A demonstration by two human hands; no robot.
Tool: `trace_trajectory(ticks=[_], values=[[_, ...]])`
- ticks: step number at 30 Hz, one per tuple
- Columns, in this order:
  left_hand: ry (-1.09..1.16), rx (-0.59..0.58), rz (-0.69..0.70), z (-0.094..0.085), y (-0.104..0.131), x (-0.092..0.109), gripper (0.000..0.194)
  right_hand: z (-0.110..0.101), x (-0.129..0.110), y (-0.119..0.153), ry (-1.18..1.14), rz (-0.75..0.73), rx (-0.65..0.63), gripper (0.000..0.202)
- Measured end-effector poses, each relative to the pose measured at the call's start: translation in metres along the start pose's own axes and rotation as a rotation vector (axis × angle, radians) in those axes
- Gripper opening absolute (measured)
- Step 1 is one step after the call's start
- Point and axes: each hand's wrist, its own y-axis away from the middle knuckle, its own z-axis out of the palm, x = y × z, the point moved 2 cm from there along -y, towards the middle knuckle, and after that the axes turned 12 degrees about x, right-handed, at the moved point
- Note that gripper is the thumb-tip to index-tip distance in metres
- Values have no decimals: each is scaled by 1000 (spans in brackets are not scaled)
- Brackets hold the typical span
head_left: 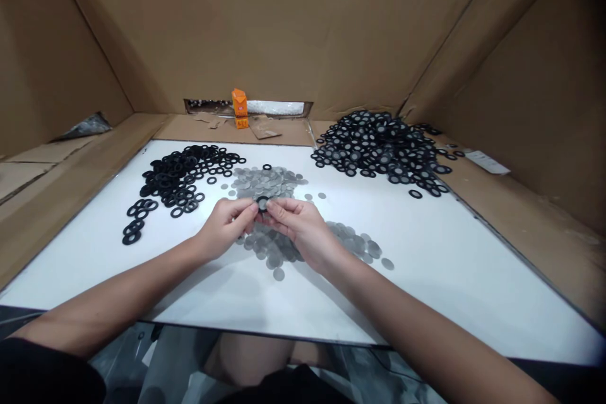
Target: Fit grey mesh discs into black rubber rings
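1. Nearest the camera, dark sleeve (pixel 47 372) at lower left, cut off by the frame; legs (pixel 255 356) beneath the white tabletop (pixel 449 265), only partly visible.
2. Hard to make out: grayish middle of the black ring (pixel 262 209) held up near the center; cannot tell, with or without a disc inside.
3. Partly hidden by the right hand (pixel 303 225): nearer heap of gray discs (pixel 279 249), spilling out rightward.
4. Left hand (pixel 225 225) curled, thumb and fingertips pinching the ring's left edge.
5. Right hand likewise half closed, pinching at the ring's right edge; far-side fingers mostly out of sight.
6. On the white surface: loose black rings (pixel 175 170) heaped at left, farther heap of gray discs (pixel 267 184) in the middle, large pile of gray-centered rings (pixel 379 148) at far right, some past the edge.
7. Round about: brown cardboard walls (pixel 284 25), narrow slot (pixel 208 106) at the back, orange object (pixel 240 104) before it, white card (pixel 487 162) at right.
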Motion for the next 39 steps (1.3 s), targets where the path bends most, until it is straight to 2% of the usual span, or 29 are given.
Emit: trace_trajectory(ticks=[5,12,16,20,22,26,33,39], values=[[-33,42,9,-5,-4,5,31,0,-6,1,311,-212,63,24],[-23,22,42,0,-1,9,35,2,-8,3,331,-312,96,18],[43,1,-3,2,1,9,36,-1,-9,1,302,-264,85,21],[162,49,-92,4,1,5,35,-2,-10,0,268,-160,5,27],[195,66,-114,4,2,2,35,-3,-10,1,294,-150,5,27],[145,60,-63,5,4,4,33,-4,-7,3,318,-198,69,26],[31,11,66,7,6,11,35,-4,-8,4,213,-183,94,31],[118,1,-60,5,5,10,35,-5,-15,3,166,-112,34,27]])
